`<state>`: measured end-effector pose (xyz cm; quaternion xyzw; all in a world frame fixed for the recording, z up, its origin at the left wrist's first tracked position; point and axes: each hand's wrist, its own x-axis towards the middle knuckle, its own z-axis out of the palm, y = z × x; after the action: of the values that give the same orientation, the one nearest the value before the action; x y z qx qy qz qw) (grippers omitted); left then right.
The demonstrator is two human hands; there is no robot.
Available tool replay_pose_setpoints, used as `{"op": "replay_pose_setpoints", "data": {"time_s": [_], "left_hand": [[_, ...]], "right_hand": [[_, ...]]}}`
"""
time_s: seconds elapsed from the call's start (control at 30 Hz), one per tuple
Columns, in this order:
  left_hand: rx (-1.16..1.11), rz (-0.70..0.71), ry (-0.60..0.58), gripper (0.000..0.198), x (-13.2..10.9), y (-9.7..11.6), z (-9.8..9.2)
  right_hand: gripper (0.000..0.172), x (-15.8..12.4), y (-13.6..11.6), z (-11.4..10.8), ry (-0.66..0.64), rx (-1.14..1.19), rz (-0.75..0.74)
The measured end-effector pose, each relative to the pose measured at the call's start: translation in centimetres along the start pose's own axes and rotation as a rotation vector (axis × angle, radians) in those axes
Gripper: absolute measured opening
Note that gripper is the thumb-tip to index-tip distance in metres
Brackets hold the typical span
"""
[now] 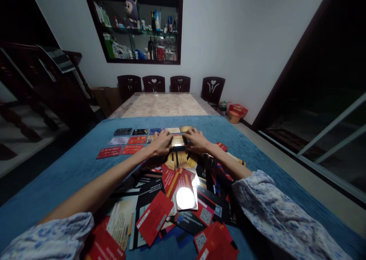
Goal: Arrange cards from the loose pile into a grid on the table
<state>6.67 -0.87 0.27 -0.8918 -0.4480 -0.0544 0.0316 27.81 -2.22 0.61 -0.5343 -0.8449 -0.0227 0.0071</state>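
Between both hands is a gold plastic card (178,141), just beyond the near pile. My left hand (163,142) pinches its left edge with curled fingers, and my right hand (196,140) grips the right edge. Rows of cards lie flat to the left and behind, among them a black card (122,131), a red card (109,152) and a gold card at the back (186,129). Below my wrists spreads a jumbled heap of cards, with a red card (155,218) near its front and a shiny red card (185,193) reflecting light.
A blue cloth (71,172) covers the near part of the table; the far part shows a patterned top (168,104). Dark chairs (153,84) stand behind it. A wall cabinet (143,31) holds bottles and a purple plush toy (131,12). An orange bucket (235,117) sits at right.
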Motion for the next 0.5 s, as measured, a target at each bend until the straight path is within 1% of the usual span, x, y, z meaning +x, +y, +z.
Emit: {"op": "replay_pose_setpoints", "data": {"time_s": [0.13, 0.3, 0.5], "left_hand": [[-0.015, 0.018, 0.010, 0.031, 1.6, 0.3, 0.1], [-0.020, 0.007, 0.014, 0.027, 3.5, 0.8, 0.2], [-0.036, -0.003, 0.010, 0.032, 6.1, 0.9, 0.1]], "right_hand": [[0.045, 0.0, 1.1, -0.5, -0.007, -0.015, 0.011], [0.045, 0.6, 2.5, -0.8, -0.016, -0.041, 0.049], [0.045, 2.0, 4.4, -1.1, -0.037, -0.053, 0.087]]}}
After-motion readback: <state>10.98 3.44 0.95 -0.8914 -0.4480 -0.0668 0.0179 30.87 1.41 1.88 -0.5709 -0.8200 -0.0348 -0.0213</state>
